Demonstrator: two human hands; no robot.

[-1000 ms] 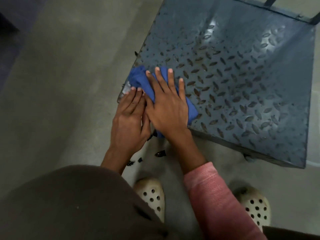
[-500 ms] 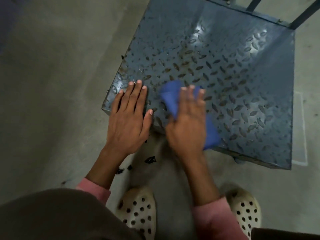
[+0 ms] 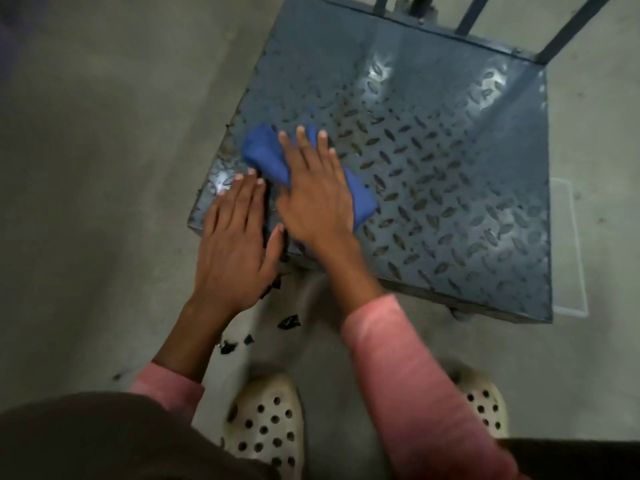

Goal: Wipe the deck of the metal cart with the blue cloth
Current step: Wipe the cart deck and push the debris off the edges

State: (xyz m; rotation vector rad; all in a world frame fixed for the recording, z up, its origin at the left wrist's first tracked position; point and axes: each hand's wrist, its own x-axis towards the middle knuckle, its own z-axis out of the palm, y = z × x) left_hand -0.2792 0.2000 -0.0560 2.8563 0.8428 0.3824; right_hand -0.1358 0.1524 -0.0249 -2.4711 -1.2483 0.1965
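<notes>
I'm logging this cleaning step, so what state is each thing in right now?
blue cloth: bunched, pressed flat on the deck near its left front corner.
right hand: open, palm down on the cloth.
left hand: open, flat on the deck's front left corner, empty.
cart deck: bare tread plate, worn and spotted.
black scraps: scattered on the floor by the front edge.

Bunched blue cloth point(image 3: 266, 155) lying on grey tread-plate cart deck point(image 3: 433, 174), near-left corner
</notes>
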